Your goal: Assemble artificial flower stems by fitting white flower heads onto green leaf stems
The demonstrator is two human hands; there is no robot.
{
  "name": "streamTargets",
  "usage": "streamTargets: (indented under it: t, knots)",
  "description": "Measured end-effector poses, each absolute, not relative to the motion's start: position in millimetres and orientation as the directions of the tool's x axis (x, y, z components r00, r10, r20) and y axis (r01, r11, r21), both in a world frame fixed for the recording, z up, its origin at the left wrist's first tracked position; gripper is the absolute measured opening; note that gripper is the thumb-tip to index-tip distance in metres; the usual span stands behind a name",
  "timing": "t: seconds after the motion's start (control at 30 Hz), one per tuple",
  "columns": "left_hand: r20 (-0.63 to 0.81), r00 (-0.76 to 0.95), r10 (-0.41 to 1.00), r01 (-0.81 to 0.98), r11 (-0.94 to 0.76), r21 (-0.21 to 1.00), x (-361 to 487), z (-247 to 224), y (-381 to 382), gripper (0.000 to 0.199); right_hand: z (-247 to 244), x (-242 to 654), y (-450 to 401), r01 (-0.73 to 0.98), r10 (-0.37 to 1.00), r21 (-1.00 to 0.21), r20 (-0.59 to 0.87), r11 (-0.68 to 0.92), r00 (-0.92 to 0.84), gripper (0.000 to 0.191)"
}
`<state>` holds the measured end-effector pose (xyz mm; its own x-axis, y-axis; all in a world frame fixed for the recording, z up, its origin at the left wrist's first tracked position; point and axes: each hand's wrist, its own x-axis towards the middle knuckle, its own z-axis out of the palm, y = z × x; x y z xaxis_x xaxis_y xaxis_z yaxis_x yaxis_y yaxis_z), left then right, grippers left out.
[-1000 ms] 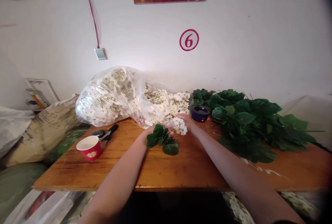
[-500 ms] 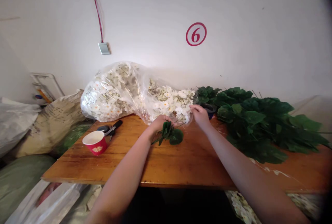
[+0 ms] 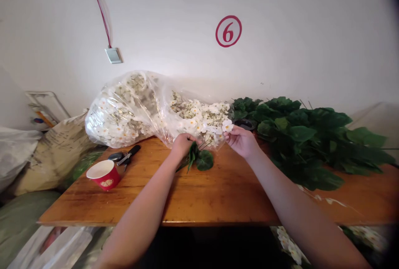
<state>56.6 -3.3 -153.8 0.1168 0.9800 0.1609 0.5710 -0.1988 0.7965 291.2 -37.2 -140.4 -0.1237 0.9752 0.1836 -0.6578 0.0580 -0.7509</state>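
My left hand (image 3: pixel 183 145) is closed round a small bunch of green leaves (image 3: pixel 204 160) on thin stems, held above the wooden table. Level with it on the right, my right hand (image 3: pixel 241 141) pinches a white flower (image 3: pixel 227 126) with a pale yellow centre. Behind both hands lies a clear plastic bag (image 3: pixel 162 113) full of white flowers (image 3: pixel 199 115), its open end facing right. The lower stem of the pinched flower is hard to make out against the others.
A heap of green leaves (image 3: pixel 305 136) covers the table's right side, beside a dark round bowl (image 3: pixel 245 125). On the left stand a red paper cup (image 3: pixel 104 175) and a black-handled tool (image 3: pixel 127 156). The wooden table (image 3: pixel 199 206) ends near my body; sacks (image 3: pixel 46 152) lie to its left.
My right hand has drawn a white flower slightly away from the pile and towards me. The left hand still holds the leaves. The whole view has shifted a little.
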Motion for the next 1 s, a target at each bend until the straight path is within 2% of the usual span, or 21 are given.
streamTargets:
  t: [0.07,0.13,0.23,0.3,0.4,0.5,0.6,0.77,0.9,1.0]
  knots:
    - [0.225,0.069,0.972,0.553,-0.224,0.802,54,-146,-6,0.023,-138,291,-42,-0.63,0.953,-0.776,0.216,0.037,-0.21,0.019]
    - [0.366,0.039,0.93,0.599,-0.315,0.736,53,-139,-12,0.021,-135,291,-47,-0.605,0.921,-0.796,0.248,0.017,-0.301,0.02]
    - [0.659,0.146,0.738,0.686,-0.555,0.47,55,-131,-24,0.015,-130,293,-56,-0.559,0.859,-0.829,0.288,0.003,-0.422,0.018]
    - [0.786,0.283,0.549,0.68,-0.693,0.24,59,-128,-32,0.024,-128,295,-60,-0.505,0.819,-0.863,0.29,0.0,-0.496,0.02]
    - [0.812,0.476,0.338,0.609,-0.793,-0.027,64,-127,-40,0.038,-128,294,-63,-0.418,0.807,-0.908,0.233,-0.019,-0.542,0.024]
    - [0.737,0.632,0.241,0.522,-0.835,-0.174,68,-128,-48,0.045,-131,287,-61,-0.428,0.863,-0.903,0.188,-0.036,-0.47,0.021]
    - [0.678,0.688,0.259,0.524,-0.823,-0.218,70,-130,-52,0.052,-133,277,-59,-0.448,0.896,-0.892,0.152,-0.057,-0.418,0.019]
    - [0.661,0.666,0.345,0.62,-0.748,-0.235,71,-142,-44,0.053,-137,265,-56,-0.395,0.922,-0.917,0.106,-0.054,-0.371,0.021]
    - [0.65,0.598,0.468,0.697,-0.704,-0.135,73,-153,-34,0.05,-141,261,-55,-0.201,0.954,-0.971,0.179,0.131,-0.242,0.022]
    - [0.598,0.517,0.612,0.755,-0.655,0.018,76,-154,-31,0.032,-142,262,-54,0.061,0.932,-0.935,0.34,0.35,-0.128,0.021]
